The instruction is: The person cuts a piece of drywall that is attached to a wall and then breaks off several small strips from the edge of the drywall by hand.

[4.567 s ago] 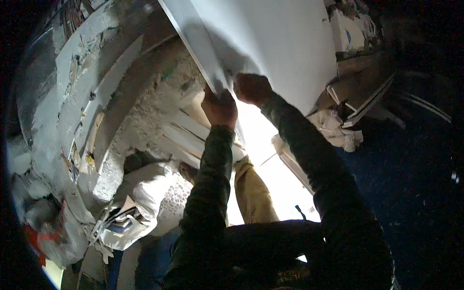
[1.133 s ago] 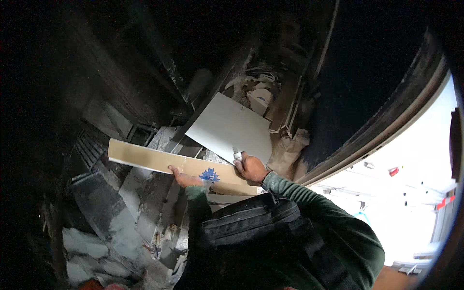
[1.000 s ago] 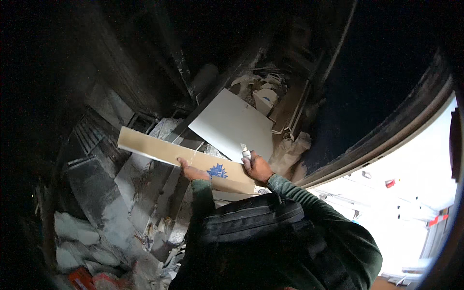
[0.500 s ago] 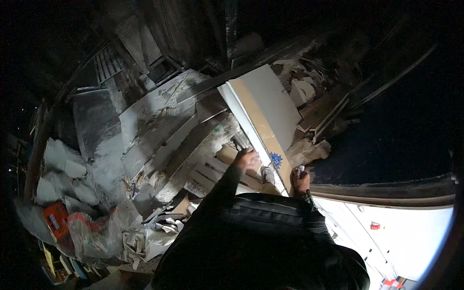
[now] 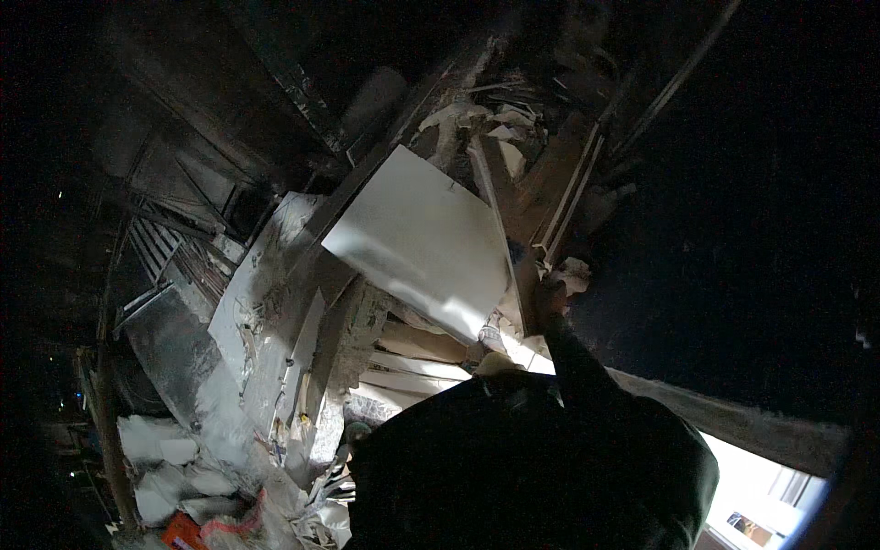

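My right hand is at the right side of a long, narrow board that stands on edge, its fingers closed around that edge, though the light on them is dim. A dark blue mark shows on the board's brown face. Left of it a broad white panel lies tilted, its lower corner close to my shoe. My left hand cannot be made out; the dark sleeve and body fill that side.
Broken slabs and planks are heaped to the left. Pale wooden slats lie by my feet. White filled sacks and an orange package are at the lower left. A dark ledge borders a bright area at right.
The view has swung round. The long board now shows edge-on, with the white panel left of it. My left hand, earlier open beside the board, has dropped from sight; my right arm reaches further out.
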A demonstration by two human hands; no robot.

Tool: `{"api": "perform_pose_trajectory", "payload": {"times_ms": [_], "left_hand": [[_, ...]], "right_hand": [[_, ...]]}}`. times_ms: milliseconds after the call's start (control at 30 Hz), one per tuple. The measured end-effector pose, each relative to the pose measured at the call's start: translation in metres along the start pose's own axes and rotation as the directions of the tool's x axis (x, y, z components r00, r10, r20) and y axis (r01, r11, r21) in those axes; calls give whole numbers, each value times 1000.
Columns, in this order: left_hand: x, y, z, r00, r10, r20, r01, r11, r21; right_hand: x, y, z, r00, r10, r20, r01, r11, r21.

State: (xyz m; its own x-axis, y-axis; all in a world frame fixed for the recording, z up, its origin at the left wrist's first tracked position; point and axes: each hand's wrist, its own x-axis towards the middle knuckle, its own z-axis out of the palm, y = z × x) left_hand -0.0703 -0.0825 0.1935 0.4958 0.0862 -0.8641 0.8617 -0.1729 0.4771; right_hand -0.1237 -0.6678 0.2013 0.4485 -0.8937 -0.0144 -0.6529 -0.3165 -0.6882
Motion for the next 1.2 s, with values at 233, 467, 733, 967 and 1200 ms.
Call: {"api": "perform_pose_trajectory", "payload": {"times_ms": [233, 467, 733, 967, 1200], "left_hand": [[-6, 6, 21, 998, 51, -30, -47, 991, 125], [-16, -2, 28, 993, 80, -90, -62, 980, 186], [-26, -34, 25, 977, 154, -151, -109, 957, 269], [31, -70, 41, 916, 397, -49, -337, 831, 442], [199, -80, 132, 934, 339, 110, -318, 654, 687]], "right_hand": [[91, -36, 7, 986, 107, -127, -77, 973, 219], [199, -63, 9, 987, 140, -84, -107, 943, 314], [171, -9, 48, 950, 164, 265, -243, 921, 303], [35, 120, 39, 679, 313, 664, -485, 871, 85], [-51, 216, -28, 280, 548, 788, -796, 591, -129]]}}
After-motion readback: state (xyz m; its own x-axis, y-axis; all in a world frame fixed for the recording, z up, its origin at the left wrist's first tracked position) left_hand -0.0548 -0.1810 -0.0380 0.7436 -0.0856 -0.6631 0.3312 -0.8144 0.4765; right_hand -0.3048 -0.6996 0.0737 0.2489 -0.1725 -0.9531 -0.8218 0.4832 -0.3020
